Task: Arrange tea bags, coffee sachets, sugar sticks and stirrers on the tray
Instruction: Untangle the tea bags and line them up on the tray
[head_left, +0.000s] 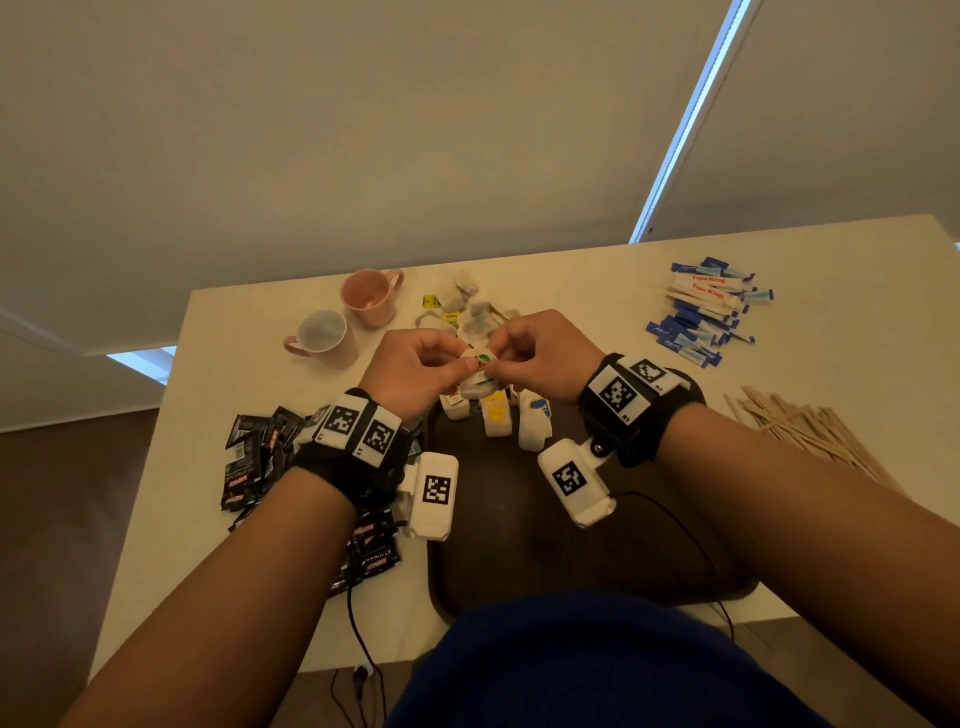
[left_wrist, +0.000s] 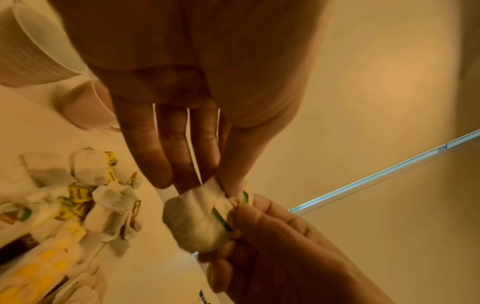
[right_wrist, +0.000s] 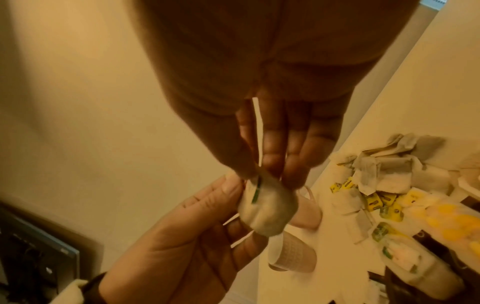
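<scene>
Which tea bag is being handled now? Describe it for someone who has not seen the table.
Above the far edge of the dark tray, both hands meet. Between them is a white tea bag, pinched from each side. Only it has a green mark and is lifted.

This looks like a plain room in a home or office: a cream laminate table (head_left: 597, 270) stands against pale roller blinds (head_left: 363, 130) with daylight in the gaps, brown floor (head_left: 62, 493) on the left, and two pink ceramic mugs (head_left: 345, 317) at the far left.
</scene>
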